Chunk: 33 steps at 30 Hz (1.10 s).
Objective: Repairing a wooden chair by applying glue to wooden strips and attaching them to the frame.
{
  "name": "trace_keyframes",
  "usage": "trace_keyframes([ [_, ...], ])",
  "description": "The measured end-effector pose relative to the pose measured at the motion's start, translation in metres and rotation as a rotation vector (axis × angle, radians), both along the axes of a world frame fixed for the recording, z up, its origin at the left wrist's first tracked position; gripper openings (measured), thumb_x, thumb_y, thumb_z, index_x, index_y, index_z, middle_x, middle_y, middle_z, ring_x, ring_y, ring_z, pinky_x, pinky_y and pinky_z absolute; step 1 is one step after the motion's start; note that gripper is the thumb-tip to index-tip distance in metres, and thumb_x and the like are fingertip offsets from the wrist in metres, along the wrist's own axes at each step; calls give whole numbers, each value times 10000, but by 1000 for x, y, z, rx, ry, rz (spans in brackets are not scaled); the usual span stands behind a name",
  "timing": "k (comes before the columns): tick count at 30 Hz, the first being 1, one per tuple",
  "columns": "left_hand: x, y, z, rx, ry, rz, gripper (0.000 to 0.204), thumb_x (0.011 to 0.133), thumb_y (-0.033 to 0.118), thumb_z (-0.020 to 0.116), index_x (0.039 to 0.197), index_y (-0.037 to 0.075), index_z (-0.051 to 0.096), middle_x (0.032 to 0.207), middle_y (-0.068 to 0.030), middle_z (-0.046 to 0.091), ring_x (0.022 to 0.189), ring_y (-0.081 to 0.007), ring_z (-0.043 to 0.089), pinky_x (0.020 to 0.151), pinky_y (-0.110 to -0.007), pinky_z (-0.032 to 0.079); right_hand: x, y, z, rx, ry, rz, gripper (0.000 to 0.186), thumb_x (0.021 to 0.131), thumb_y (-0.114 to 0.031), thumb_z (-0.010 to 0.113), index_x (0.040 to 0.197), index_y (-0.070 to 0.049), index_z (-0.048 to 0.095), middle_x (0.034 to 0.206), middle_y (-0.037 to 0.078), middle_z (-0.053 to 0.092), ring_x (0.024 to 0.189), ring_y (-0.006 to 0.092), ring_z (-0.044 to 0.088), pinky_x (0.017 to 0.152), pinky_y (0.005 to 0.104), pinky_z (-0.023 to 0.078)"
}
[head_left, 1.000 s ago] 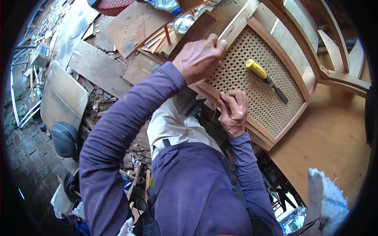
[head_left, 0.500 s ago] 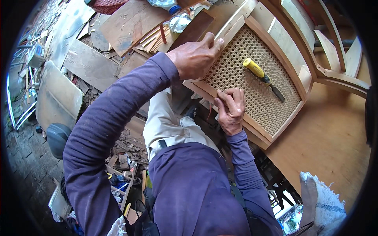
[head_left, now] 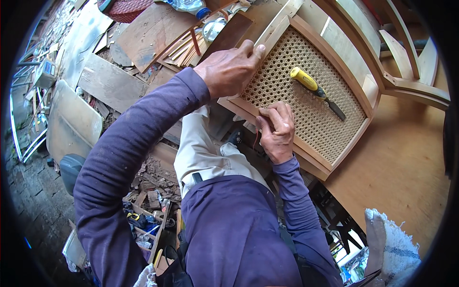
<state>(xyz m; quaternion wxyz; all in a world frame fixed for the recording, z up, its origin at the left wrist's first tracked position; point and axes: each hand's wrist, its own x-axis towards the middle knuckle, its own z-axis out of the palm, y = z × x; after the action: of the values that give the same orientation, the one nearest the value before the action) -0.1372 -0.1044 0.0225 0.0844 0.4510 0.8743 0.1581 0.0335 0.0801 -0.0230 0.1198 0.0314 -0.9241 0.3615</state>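
Note:
A wooden frame (head_left: 306, 150) with a woven cane panel (head_left: 277, 64) stands before me, tilted on the workbench. My left hand (head_left: 232, 69) is closed at the frame's left edge, its thumb along the wood and its other fingers mostly hidden. At the near edge my right hand (head_left: 278, 131) is curled, thumb and forefinger pinched against the rail. Whatever lies between those fingertips is too small to make out. A chisel (head_left: 318, 93) with a yellow and black handle lies loose on the cane, blade toward the lower right.
Curved wooden chair parts (head_left: 406, 93) adjoin the frame at the far right. The brown bench top (head_left: 387, 167) extends rightward, with a frayed white cloth (head_left: 394, 239) at its near side. Boards (head_left: 112, 81) and scraps litter the ground at left. A plastic bottle (head_left: 193, 7) lies at the back.
Both hands have shifted slightly left in the picture, as has the upper part of the frame with the chisel. The right hand stays pinched at the near rail.

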Motion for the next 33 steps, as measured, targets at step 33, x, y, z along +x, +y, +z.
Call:
trace_keyframes([
  [33, -6, 52, 17, -95, 131, 247, 487, 904, 15, 641, 1368, -121, 587, 948, -325, 724, 818, -450, 773, 679, -503, 627, -2, -4, 2, -77, -28, -35, 145, 797, -53, 800, 913, -35, 716, 961, 80, 659, 973, 305, 626, 892, 425, 466],
])
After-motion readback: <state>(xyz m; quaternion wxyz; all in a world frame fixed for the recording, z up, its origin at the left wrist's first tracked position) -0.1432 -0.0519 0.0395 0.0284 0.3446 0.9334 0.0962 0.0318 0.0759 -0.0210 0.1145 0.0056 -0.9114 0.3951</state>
